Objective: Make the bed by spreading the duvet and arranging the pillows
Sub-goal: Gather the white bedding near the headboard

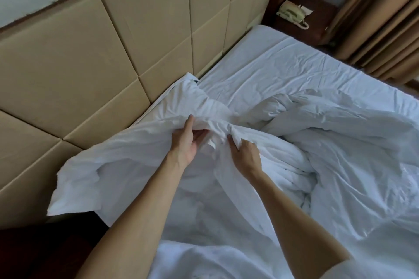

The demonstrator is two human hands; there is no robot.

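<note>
A white duvet (340, 142) lies bunched and crumpled over the near and right part of the bed. Its upper edge is pulled toward the headboard, with one corner (190, 79) at the headboard's foot and another hanging off the left side of the bed. My left hand (187, 140) holds a fold of the duvet's edge, index finger stretched along the cloth. My right hand (243, 152) grips a bunch of the same fabric just to the right, fingers curled into it. No pillow is in view.
The bare white bed sheet (283, 68) shows at the far right of the mattress. A tan padded headboard (90, 52) runs along the left. Beyond the bed's far end stand a dark nightstand with a beige telephone (292, 13) and tan curtains (381, 18).
</note>
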